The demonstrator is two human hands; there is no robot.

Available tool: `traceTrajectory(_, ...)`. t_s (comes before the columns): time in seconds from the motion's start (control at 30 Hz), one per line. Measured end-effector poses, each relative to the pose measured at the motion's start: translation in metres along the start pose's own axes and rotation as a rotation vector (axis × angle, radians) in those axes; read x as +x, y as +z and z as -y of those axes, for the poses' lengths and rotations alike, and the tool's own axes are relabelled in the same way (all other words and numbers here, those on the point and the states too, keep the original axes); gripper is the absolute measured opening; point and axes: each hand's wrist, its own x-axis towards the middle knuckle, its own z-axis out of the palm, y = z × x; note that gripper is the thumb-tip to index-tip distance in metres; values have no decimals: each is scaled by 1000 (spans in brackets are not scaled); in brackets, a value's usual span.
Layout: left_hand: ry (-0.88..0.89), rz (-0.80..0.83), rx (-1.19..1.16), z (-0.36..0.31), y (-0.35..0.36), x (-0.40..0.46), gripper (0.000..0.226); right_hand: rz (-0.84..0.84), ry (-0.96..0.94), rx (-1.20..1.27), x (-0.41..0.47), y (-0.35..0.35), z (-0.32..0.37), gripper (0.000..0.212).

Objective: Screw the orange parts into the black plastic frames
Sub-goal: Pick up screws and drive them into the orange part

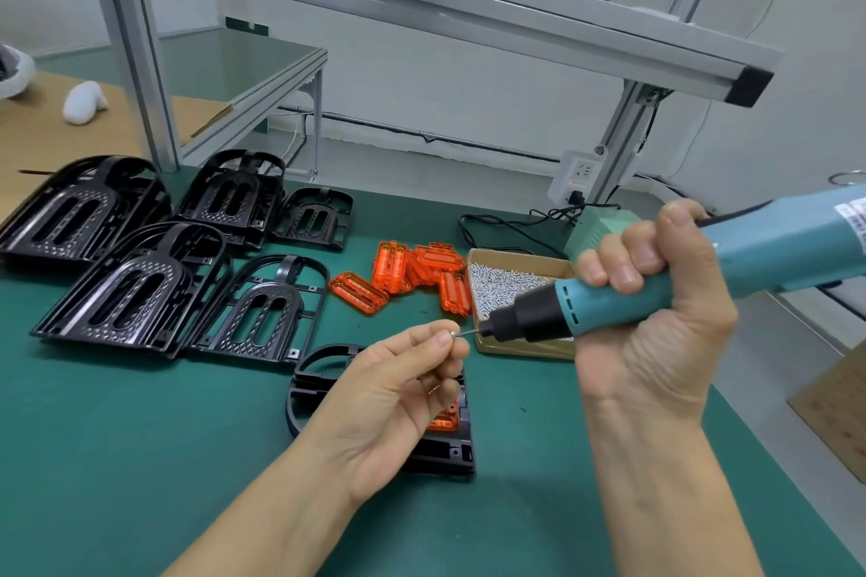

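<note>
My right hand (656, 319) grips a teal electric screwdriver (703, 276), its bit pointing left. My left hand (398, 389) pinches a small screw (453, 334) right at the bit's tip. Under my left hand a black plastic frame (323, 370) lies flat on the green mat, with an orange part (443, 422) set in it, mostly hidden by my hand. A loose pile of orange parts (412, 272) lies behind it. Several more black frames (140, 276) are stacked at the left.
A cardboard box of small screws (506, 281) sits right of the orange pile. A teal power supply (604, 225) with black cables stands behind it by a wall socket. Aluminium posts and a shelf rise at the back. A cardboard box (834, 403) stands off the table's right edge.
</note>
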Motion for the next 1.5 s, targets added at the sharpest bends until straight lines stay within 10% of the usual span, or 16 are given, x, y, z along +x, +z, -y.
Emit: traceTrajectory(1.5, 342, -198, 286, 15, -3, 7, 13, -178, -72, 33, -3, -16, -22, 12)
